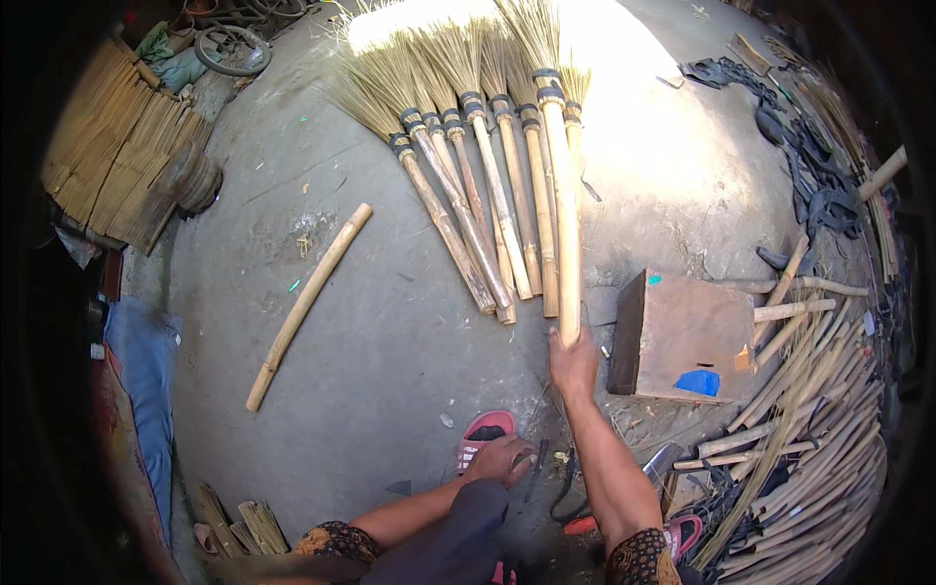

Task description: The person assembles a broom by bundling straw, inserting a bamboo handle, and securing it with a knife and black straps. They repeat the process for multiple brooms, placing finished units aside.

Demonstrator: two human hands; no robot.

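Note:
My right hand (pixel 573 363) is wrapped round the lower end of a broom's bamboo handle (pixel 561 224). That broom points away from me, its bristles (pixel 531 34) at the far end and black bands round the neck. Beside and partly under it, several similar brooms (pixel 483 166) lie fanned out on the floor, bristles outward. My left hand (pixel 499 458) rests by my knee, above a pink sandal (pixel 485 434). Its fingers are curled in, and what they hold, if anything, is too small to make out.
A brown box (pixel 697 336) with a blue patch stands right of my arm. Bamboo sticks (pixel 819 468) heap at lower right, below black rubber strips (pixel 824 175). A lone stick (pixel 310 307) lies left on the concrete floor. Blue cloth (pixel 146 361) hangs at left.

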